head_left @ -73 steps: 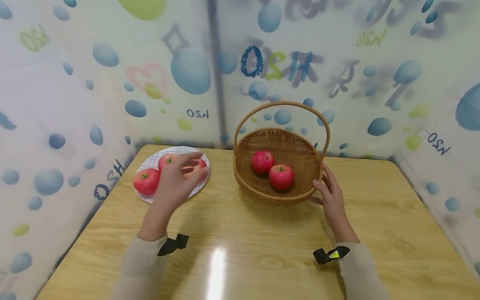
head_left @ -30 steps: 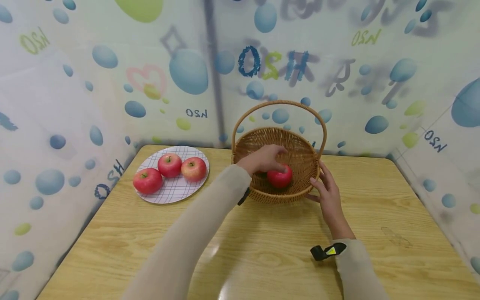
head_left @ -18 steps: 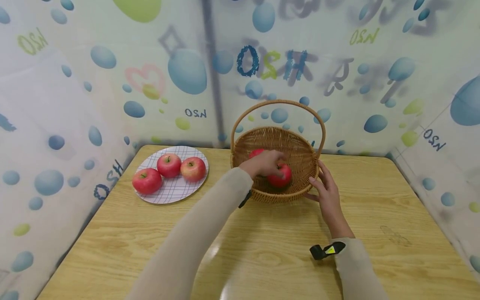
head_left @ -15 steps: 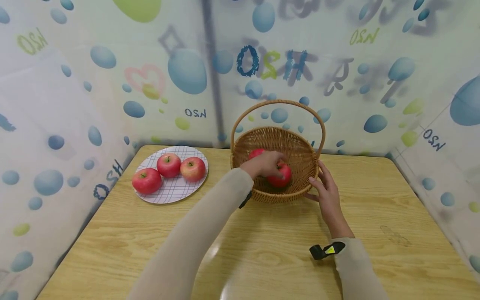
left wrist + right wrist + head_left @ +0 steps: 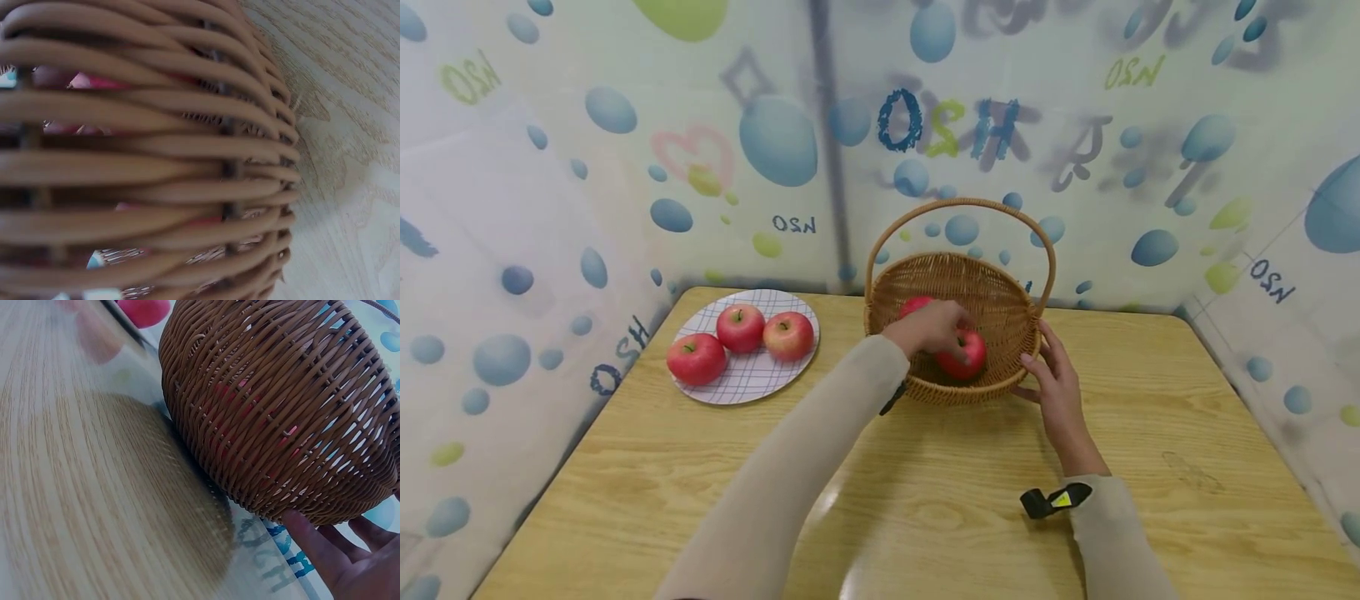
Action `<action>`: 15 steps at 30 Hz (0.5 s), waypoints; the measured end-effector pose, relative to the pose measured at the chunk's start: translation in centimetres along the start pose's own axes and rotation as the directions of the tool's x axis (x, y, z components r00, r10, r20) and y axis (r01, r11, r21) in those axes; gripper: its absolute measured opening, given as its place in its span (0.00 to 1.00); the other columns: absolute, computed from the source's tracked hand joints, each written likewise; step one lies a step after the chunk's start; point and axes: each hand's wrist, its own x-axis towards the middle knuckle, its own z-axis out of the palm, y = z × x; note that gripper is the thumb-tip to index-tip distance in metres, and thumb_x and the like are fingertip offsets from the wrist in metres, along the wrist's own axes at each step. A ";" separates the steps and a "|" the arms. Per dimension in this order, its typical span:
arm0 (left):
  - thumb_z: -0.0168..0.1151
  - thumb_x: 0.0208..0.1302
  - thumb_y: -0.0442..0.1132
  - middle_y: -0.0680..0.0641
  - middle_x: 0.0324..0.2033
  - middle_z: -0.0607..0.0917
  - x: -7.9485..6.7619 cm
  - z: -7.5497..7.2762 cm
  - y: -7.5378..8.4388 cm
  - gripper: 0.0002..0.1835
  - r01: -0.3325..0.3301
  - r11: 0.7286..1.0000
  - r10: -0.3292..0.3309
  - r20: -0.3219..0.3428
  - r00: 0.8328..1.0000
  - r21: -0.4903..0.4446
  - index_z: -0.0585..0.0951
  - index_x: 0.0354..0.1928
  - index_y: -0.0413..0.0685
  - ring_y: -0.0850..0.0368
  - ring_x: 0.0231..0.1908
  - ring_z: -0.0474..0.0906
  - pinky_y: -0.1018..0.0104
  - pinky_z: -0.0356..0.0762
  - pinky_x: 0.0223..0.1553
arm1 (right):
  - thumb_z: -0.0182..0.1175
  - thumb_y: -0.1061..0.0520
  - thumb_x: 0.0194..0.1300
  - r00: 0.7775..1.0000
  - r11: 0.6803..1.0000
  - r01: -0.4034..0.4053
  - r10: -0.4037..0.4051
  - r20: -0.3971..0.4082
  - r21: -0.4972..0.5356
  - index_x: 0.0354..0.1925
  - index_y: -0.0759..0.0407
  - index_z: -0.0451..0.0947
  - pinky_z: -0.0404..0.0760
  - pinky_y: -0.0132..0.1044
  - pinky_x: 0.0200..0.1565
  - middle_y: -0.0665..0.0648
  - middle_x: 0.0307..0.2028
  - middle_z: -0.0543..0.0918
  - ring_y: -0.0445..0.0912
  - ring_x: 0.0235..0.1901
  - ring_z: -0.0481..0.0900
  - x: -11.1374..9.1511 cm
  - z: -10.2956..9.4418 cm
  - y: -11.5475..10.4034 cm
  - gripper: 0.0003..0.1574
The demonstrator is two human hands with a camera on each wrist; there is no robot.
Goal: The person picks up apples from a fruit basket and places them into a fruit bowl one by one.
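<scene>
Left hand [image 5: 934,327] holds an apple [image 5: 973,358] inside the basket [image 5: 958,393]; right hand [image 5: 1060,390] fingers grip its right rim; far wall [image 5: 867,50] shows "O" and "H".

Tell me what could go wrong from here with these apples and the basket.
The left hand grips the front apple with the back apple close by, so moving one might knock and bruise the other.

The left sleeve reaches right up to the wicker basket, so it could nudge the rim; if the right hand slipped off the side, the basket might shift.

The leftmost apple sits at the plate's edge and could roll off if bumped.
</scene>
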 end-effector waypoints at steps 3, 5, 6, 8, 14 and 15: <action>0.73 0.61 0.47 0.47 0.63 0.82 0.1 0.1 -0.1 0.32 -0.016 1.000 0.016 0.000 1.000 0.013 0.78 0.66 0.47 0.54 0.60 0.79 0.62 0.79 0.61 | 0.48 0.50 0.80 1.000 1.000 -0.003 0.003 -0.003 0.002 0.81 0.35 0.46 0.85 0.27 0.40 0.62 0.79 0.54 0.65 0.73 0.63 0.0 0.0 0.0 0.39; 0.73 0.61 0.47 0.47 0.62 0.82 0.2 0.2 -0.1 0.31 -0.033 0.999 0.034 -0.003 0.999 0.017 0.78 0.65 0.47 0.55 0.58 0.80 0.63 0.79 0.59 | 0.48 0.50 0.80 1.000 1.000 -0.004 0.004 -0.004 0.002 0.81 0.35 0.46 0.85 0.27 0.40 0.62 0.79 0.54 0.64 0.73 0.63 0.0 0.0 0.0 0.39; 0.73 0.61 0.47 0.47 0.62 0.82 0.2 0.3 0.0 0.31 -0.038 0.999 0.038 -0.004 0.999 0.015 0.78 0.65 0.47 0.55 0.57 0.80 0.63 0.79 0.59 | 0.48 0.50 0.80 1.000 1.000 -0.005 0.005 -0.005 -0.001 0.81 0.35 0.46 0.85 0.27 0.40 0.62 0.79 0.54 0.64 0.72 0.63 0.0 0.0 0.0 0.39; 0.73 0.62 0.47 0.47 0.62 0.82 0.3 0.3 0.0 0.31 -0.046 0.999 0.046 -0.003 0.999 0.003 0.78 0.65 0.46 0.55 0.57 0.80 0.63 0.79 0.59 | 0.48 0.50 0.80 1.000 1.000 -0.005 0.005 -0.006 -0.007 0.81 0.34 0.46 0.85 0.27 0.40 0.61 0.79 0.54 0.64 0.72 0.63 0.0 0.0 0.0 0.39; 0.72 0.62 0.49 0.48 0.65 0.80 0.1 0.4 0.1 0.33 -0.020 0.999 0.020 -0.004 1.000 -0.042 0.77 0.67 0.48 0.53 0.64 0.77 0.59 0.78 0.63 | 0.47 0.50 0.80 1.000 1.000 -0.010 0.009 -0.014 -0.017 0.80 0.34 0.46 0.85 0.26 0.40 0.61 0.79 0.54 0.63 0.72 0.63 0.0 0.1 0.0 0.39; 0.72 0.62 0.49 0.48 0.65 0.80 0.1 0.5 0.1 0.32 -0.017 0.999 0.016 -0.004 1.000 -0.042 0.77 0.67 0.48 0.53 0.64 0.77 0.59 0.78 0.63 | 0.48 0.50 0.80 1.000 1.000 -0.011 0.011 -0.014 -0.016 0.80 0.33 0.46 0.85 0.26 0.40 0.61 0.79 0.54 0.63 0.72 0.63 0.0 0.1 0.0 0.39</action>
